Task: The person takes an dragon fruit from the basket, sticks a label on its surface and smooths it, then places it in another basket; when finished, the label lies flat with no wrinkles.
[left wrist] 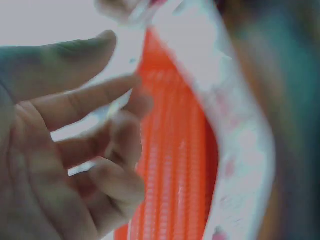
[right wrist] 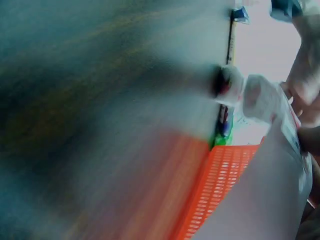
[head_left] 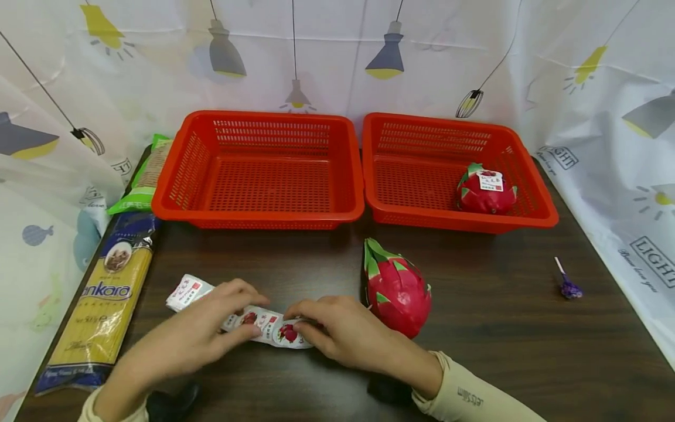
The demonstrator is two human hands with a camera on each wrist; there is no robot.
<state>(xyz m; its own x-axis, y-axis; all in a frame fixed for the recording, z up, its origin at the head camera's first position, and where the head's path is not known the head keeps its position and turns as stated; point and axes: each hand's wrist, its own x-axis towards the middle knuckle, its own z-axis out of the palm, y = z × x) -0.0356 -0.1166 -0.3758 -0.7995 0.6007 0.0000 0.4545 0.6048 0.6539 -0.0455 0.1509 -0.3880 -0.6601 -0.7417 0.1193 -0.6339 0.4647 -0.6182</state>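
Observation:
A strip of white labels (head_left: 268,324) printed with red dragon fruit lies slantwise low above the dark table, its far left end folded over. My right hand (head_left: 345,331) pinches the strip's right end between thumb and fingers. Over its middle is my left hand (head_left: 221,316); in the left wrist view, the thumb and loosely bent fingers (left wrist: 85,102) stand apart with nothing between them, the blurred strip (left wrist: 240,135) beyond. Just right of my right hand lies a dragon fruit (head_left: 398,293), no label visible on it. The right wrist view shows the strip (right wrist: 255,195) running down from the hand.
Two red baskets stand at the back: the left basket (head_left: 258,216) and the right basket (head_left: 448,220), which holds a labelled dragon fruit (head_left: 482,199). A spaghetti pack (head_left: 102,299) and a green bag (head_left: 145,179) lie left. A small purple-wrapped lollipop (head_left: 569,287) lies right.

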